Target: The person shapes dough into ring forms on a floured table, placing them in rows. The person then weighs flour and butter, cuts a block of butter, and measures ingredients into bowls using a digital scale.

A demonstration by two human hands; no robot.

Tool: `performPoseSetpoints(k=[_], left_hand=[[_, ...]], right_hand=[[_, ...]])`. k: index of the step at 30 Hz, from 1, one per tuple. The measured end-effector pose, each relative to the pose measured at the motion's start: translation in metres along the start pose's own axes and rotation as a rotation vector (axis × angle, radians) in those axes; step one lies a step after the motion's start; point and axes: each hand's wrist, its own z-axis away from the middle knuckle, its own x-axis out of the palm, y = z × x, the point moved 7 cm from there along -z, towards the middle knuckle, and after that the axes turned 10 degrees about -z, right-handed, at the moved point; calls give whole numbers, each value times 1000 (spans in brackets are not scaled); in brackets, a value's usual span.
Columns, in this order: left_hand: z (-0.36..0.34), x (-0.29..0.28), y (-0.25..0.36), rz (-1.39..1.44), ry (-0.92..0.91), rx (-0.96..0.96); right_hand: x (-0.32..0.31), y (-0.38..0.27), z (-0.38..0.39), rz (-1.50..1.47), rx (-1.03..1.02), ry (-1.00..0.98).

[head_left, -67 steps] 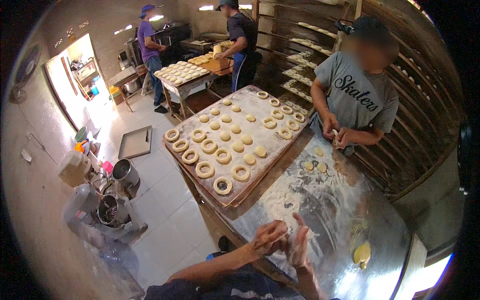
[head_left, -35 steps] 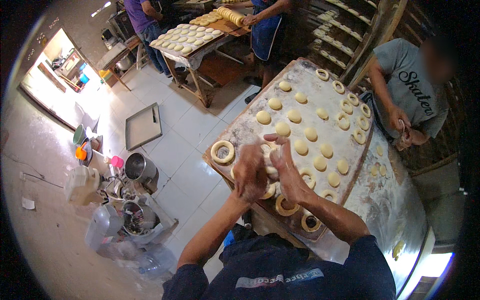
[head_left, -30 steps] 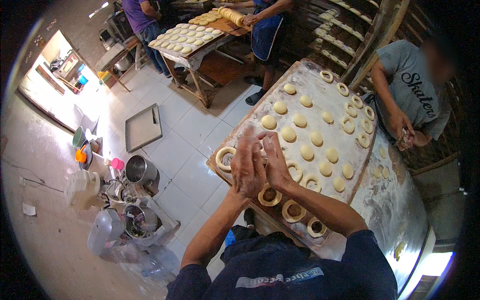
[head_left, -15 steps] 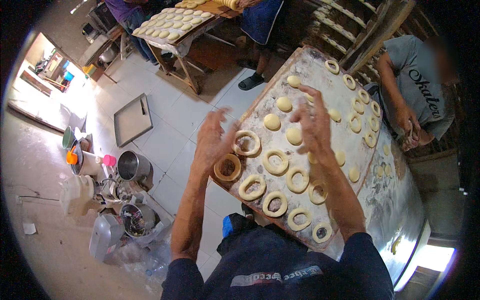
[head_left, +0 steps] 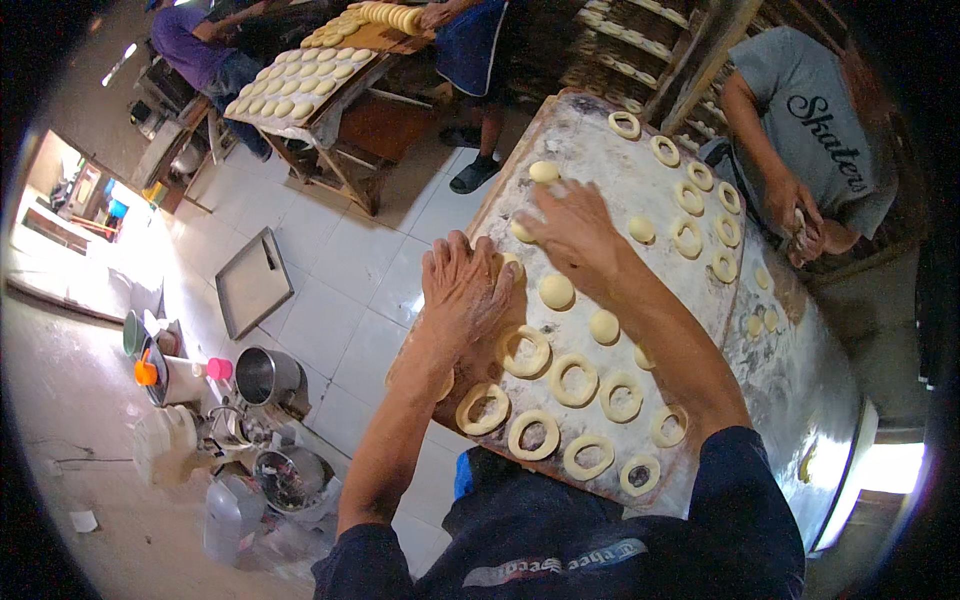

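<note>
My left hand (head_left: 465, 285) is bent over the left edge of the floured board (head_left: 620, 270), with its fingers slightly apart. Beside its thumb side lies a pale round dough ball (head_left: 511, 266), partly covered; whether they touch I cannot tell. Farther in, my right hand (head_left: 575, 225) is spread low over the board, its fingertips at another dough ball (head_left: 523, 231) that they partly hide. More dough balls (head_left: 556, 292) lie below it. Several dough rings (head_left: 527, 352) sit in rows near me, and others (head_left: 690, 197) lie along the far right side.
A person in a grey shirt (head_left: 820, 110) stands at the right. At the back, a table bears a tray of dough rounds (head_left: 300, 85), with two people beside it. A flat metal tray (head_left: 255, 283) lies on the tiled floor; pots (head_left: 268, 375) and jugs stand at the left.
My hands have come down toward the board, the right one reaching farther and to the left over the dough balls. The whole view has shifted slightly.
</note>
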Motion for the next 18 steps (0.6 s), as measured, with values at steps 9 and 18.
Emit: performPoseSetpoints(k=[9, 18], left_hand=[[-10, -15, 78, 680, 23, 13], [89, 42, 444, 862, -475, 343]], right_hand=[[-76, 76, 176, -1022, 288, 450], [-45, 116, 567, -561, 1028, 412]])
